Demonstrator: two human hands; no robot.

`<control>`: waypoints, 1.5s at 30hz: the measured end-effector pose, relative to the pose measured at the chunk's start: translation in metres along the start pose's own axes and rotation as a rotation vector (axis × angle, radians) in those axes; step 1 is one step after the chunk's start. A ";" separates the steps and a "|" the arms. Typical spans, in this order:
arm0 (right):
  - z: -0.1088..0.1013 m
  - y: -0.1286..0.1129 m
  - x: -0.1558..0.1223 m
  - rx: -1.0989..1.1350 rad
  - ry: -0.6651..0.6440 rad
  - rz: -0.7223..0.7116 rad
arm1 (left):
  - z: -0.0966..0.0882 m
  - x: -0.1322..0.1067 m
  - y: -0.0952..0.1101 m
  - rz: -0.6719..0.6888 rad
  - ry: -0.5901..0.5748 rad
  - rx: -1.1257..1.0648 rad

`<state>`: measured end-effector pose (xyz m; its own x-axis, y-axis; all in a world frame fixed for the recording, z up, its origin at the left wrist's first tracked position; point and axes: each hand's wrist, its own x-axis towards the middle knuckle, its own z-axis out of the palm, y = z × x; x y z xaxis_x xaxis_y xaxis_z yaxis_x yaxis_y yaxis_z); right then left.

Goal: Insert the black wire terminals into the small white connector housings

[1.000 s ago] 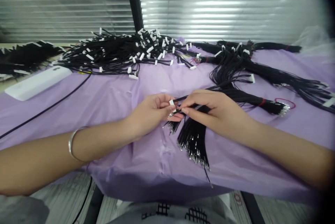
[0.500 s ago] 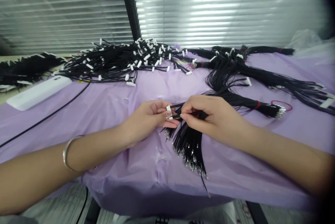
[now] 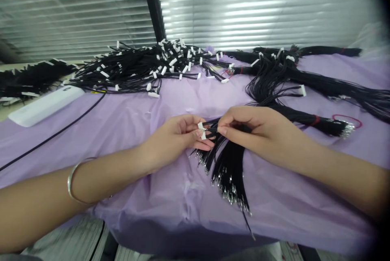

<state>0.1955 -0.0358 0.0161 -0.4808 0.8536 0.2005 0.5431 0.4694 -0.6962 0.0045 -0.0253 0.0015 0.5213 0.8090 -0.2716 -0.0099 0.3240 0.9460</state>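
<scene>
My left hand (image 3: 179, 135) pinches a small white connector (image 3: 201, 127) between thumb and fingers at the middle of the purple cloth (image 3: 128, 118). My right hand (image 3: 256, 131) pinches a thin black wire (image 3: 212, 129) whose end meets that connector. Under both hands lies a fanned bundle of black wires (image 3: 228, 167) with bare metal tips pointing toward me. A silver bangle (image 3: 71, 179) sits on my left wrist.
A heap of black wires fitted with white connectors (image 3: 146, 66) lies at the back. More banded black bundles (image 3: 319, 86) stretch across the right. A white flat box (image 3: 45, 104) and a black cable (image 3: 55, 133) lie at left. Window blinds stand behind.
My right hand has brought the wire end up against the white connector in my left hand. The view has shifted slightly; the hands stay in the same place.
</scene>
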 end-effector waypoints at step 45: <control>0.003 -0.002 -0.001 -0.115 0.054 0.084 | 0.002 0.000 0.002 0.011 0.010 0.088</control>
<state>0.1928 -0.0381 0.0158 -0.3944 0.9003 0.1843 0.6564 0.4163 -0.6291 0.0063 -0.0261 0.0037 0.5133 0.8170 -0.2628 0.0600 0.2713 0.9606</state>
